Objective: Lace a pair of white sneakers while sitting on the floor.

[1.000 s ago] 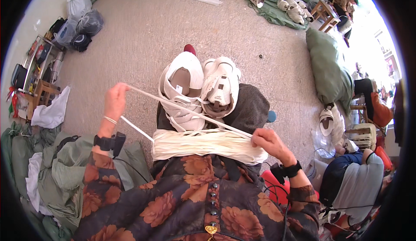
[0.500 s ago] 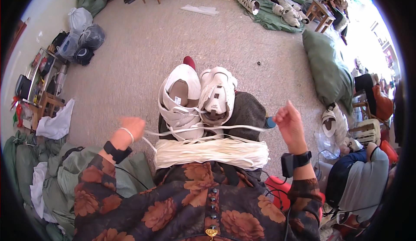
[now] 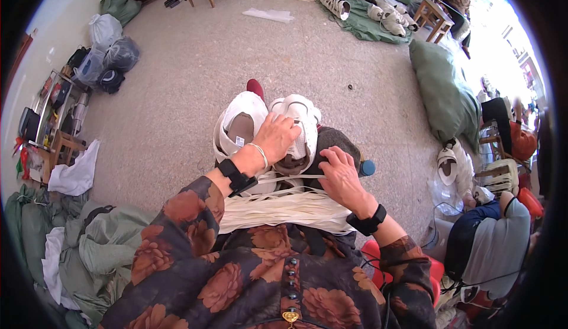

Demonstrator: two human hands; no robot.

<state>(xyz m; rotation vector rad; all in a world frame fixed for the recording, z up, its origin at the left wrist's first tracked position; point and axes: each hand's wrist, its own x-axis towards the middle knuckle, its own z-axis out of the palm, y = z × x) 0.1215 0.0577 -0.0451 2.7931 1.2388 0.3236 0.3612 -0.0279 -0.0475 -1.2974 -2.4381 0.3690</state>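
Shoes [image 3: 269,131], a white pair, sit sole-to-sole on my lap, toes pointing away from me, with a thick bundle of white laces [image 3: 284,207] lying across my thighs just below them. Step in hand, as I read it: steadying the pair and sorting out a lace near the heels. My left hand [image 3: 275,139] lies on top of the right-side shoe, fingers spread and curled over its upper, gripping it. My right hand [image 3: 340,172] rests flat, fingers loosely open, on the dark cloth [image 3: 337,142] beside the shoes, fingertips touching a lace strand that runs across; whether it pinches that strand I cannot tell. Next move likely calls for picking one lace end out of the bundle and keeping the pair pressed together so it does not roll off my knees. Both wrists carry black bands. Outward: grey carpet floor [image 3: 177,86] all round, green sacks [image 3: 444,92] to my right, more white shoes [image 3: 355,6] on a green sheet far ahead, wooden stools, bagged clutter at left, another seated person [image 3: 491,246] close by on my right.
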